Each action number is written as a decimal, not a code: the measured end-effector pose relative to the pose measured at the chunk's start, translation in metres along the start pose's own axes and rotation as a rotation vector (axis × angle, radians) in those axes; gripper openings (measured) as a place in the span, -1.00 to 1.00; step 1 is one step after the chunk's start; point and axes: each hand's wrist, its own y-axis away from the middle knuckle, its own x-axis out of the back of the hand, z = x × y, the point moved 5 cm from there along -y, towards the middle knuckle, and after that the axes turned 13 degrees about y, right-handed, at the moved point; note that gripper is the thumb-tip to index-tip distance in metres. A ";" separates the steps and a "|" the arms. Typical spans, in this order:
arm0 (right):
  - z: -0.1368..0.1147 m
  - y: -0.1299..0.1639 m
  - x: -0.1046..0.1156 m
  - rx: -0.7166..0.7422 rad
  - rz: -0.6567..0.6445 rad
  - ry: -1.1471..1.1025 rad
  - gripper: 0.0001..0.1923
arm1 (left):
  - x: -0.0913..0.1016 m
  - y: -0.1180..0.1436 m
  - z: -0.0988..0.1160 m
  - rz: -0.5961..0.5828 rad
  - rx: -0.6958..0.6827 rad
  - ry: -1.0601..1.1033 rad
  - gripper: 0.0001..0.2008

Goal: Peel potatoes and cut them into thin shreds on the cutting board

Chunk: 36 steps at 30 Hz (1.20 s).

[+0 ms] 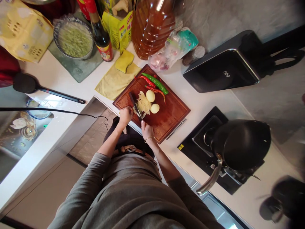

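Observation:
A dark red cutting board [171, 114] lies on the white counter. On it are a pile of pale potato shreds [144, 103], two peeled potatoes [150, 95] [154, 108], a green chilli [155, 83] and red chillies [148, 81]. My right hand [147, 130], with a thin bracelet, grips the handle of a dark-bladed knife [133, 102] that points away from me. My left hand [125, 115] is curled just left of the blade and presses on a potato piece that it mostly hides. The shreds lie right of the blade.
A black wok [240, 143] sits on the black hob [202, 133] to the right. A black appliance [221, 71] stands behind it. At the back are an oil jug [152, 28], a sauce bottle [101, 35], a bowl [73, 38], yellow cloths [115, 82] and a black ladle [26, 83].

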 end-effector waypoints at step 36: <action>0.004 0.000 -0.001 -0.080 -0.148 -0.539 -0.36 | 0.021 0.018 0.008 0.159 -0.125 0.144 -0.69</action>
